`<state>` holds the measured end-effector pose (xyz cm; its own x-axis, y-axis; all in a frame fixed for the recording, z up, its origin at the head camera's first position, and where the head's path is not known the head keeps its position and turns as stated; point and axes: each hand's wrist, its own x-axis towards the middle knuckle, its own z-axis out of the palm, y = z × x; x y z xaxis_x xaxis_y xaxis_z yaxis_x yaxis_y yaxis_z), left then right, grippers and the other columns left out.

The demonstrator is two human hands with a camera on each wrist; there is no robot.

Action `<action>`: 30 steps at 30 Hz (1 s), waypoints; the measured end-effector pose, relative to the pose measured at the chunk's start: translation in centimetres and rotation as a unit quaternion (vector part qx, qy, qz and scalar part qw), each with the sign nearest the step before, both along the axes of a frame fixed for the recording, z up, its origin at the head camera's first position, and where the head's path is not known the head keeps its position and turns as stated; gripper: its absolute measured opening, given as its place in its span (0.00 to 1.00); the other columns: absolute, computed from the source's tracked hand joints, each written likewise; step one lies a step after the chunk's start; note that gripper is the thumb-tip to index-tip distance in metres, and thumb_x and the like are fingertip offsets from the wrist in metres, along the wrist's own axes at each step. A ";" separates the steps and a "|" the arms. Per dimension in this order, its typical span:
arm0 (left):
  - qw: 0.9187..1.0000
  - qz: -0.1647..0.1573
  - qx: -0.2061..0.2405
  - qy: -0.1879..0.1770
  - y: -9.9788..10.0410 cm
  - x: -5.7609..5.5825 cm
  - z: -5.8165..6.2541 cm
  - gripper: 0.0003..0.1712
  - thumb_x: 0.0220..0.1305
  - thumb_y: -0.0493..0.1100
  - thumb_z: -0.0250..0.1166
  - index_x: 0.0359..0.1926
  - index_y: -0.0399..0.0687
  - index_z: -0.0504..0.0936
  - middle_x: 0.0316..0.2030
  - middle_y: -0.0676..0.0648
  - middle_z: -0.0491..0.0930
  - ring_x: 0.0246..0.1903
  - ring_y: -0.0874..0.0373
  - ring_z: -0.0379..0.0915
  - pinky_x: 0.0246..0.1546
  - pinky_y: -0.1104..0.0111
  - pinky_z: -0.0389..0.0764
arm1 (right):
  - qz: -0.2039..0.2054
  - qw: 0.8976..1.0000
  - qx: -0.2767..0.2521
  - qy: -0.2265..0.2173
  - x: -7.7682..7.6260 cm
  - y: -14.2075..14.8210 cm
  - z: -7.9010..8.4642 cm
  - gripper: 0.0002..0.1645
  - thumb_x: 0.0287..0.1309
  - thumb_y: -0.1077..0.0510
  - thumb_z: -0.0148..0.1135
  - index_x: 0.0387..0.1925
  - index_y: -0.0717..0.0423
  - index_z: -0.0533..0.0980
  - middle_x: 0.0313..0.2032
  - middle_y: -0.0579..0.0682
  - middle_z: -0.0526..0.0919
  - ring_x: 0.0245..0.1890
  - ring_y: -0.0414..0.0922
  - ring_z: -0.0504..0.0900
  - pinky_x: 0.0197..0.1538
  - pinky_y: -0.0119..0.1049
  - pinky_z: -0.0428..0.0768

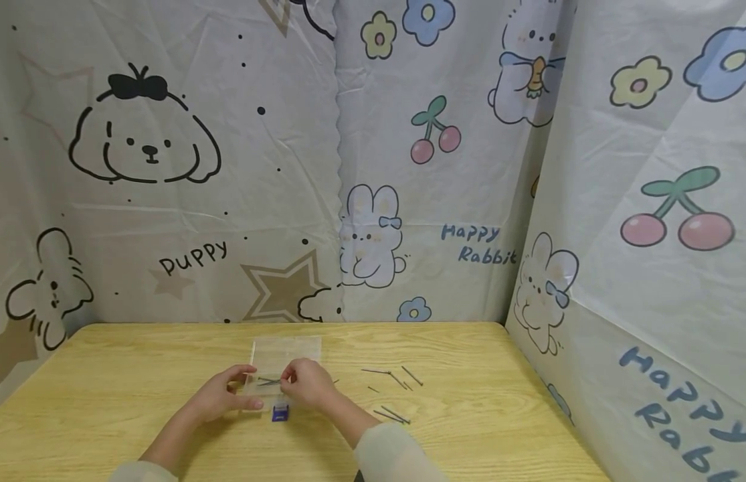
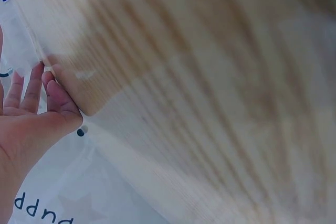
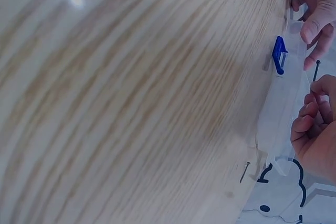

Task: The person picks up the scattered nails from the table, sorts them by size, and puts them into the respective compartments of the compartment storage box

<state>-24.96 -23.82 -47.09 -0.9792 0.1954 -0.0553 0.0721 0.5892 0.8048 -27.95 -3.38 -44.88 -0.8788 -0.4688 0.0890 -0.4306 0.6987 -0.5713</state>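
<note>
A clear plastic box (image 1: 252,402) with its lid raised at the back lies on the table, a blue latch (image 1: 280,413) at its front. My left hand (image 1: 225,395) holds the box's left end, thumb toward the front and fingers toward the back. Over the box, my right hand (image 1: 306,383) pinches a dark nail (image 3: 316,71) between thumb and fingers. In the head view, thin nails (image 1: 267,382) show over the box beside the right fingertips.
Right of the box, several loose nails (image 1: 392,416) lie scattered on the wooden table (image 1: 481,402). Another nail (image 3: 245,172) lies close to the box's right end. Printed cloth (image 1: 276,221) hangs behind the table and along its right side.
</note>
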 end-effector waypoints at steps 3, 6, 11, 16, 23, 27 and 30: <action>1.000 -0.007 0.004 0.007 0.0 0.1 0.1 0.43 0.49 0.50 0.73 0.61 0.36 0.65 0.56 0.28 0.68 0.51 0.37 0.69 0.50 0.49 0.74 | -0.007 1.000 -0.001 -0.001 0.0 -0.2 -0.2 0.03 0.55 0.59 0.61 0.29 0.55 0.79 0.21 0.40 0.71 0.21 0.34 0.66 0.24 0.24 0.66; 1.000 -0.014 0.007 0.013 0.0 0.1 0.0 0.43 0.49 0.50 0.73 0.61 0.34 0.65 0.55 0.29 0.70 0.52 0.37 0.68 0.50 0.49 0.74 | -0.012 1.000 -0.009 -0.012 0.0 -0.3 -0.5 0.03 0.55 0.59 0.61 0.29 0.54 0.79 0.21 0.40 0.71 0.21 0.34 0.67 0.24 0.24 0.67; 1.000 -0.008 0.005 0.011 0.0 0.1 -0.1 0.43 0.49 0.50 0.73 0.62 0.35 0.65 0.55 0.30 0.70 0.53 0.38 0.69 0.51 0.49 0.73 | -0.017 0.999 -0.020 -0.019 0.0 -0.5 -0.7 0.03 0.55 0.59 0.61 0.29 0.55 0.79 0.22 0.41 0.73 0.21 0.34 0.68 0.25 0.24 0.68; 1.000 -0.010 0.003 0.012 0.1 0.1 0.1 0.43 0.49 0.50 0.73 0.62 0.35 0.65 0.55 0.29 0.70 0.52 0.38 0.68 0.50 0.49 0.73 | -0.025 0.999 -0.016 -0.011 0.0 -0.6 -0.9 0.03 0.55 0.59 0.60 0.29 0.54 0.79 0.22 0.41 0.73 0.22 0.34 0.68 0.26 0.25 0.68; 1.000 -0.010 0.005 0.016 0.1 0.2 0.2 0.43 0.49 0.50 0.73 0.61 0.35 0.65 0.56 0.29 0.70 0.52 0.38 0.68 0.50 0.49 0.73 | -0.033 0.999 -0.011 -0.001 0.0 -0.7 -1.0 0.04 0.54 0.58 0.60 0.28 0.53 0.79 0.22 0.41 0.73 0.22 0.34 0.68 0.26 0.25 0.67; 1.000 -0.010 0.009 0.014 0.1 0.2 0.2 0.43 0.49 0.49 0.73 0.62 0.35 0.65 0.56 0.28 0.69 0.53 0.37 0.68 0.51 0.49 0.73 | -0.036 0.999 -0.005 0.001 0.0 -0.9 -1.0 0.03 0.54 0.58 0.60 0.28 0.53 0.79 0.22 0.40 0.73 0.22 0.34 0.67 0.25 0.25 0.67; 1.000 -0.008 0.011 0.009 0.1 0.2 0.2 0.43 0.49 0.49 0.73 0.62 0.35 0.65 0.57 0.27 0.68 0.53 0.36 0.68 0.51 0.49 0.73 | -0.040 0.999 -0.003 0.000 0.0 -0.9 -1.0 0.03 0.54 0.59 0.60 0.28 0.53 0.79 0.22 0.40 0.74 0.22 0.34 0.68 0.26 0.25 0.67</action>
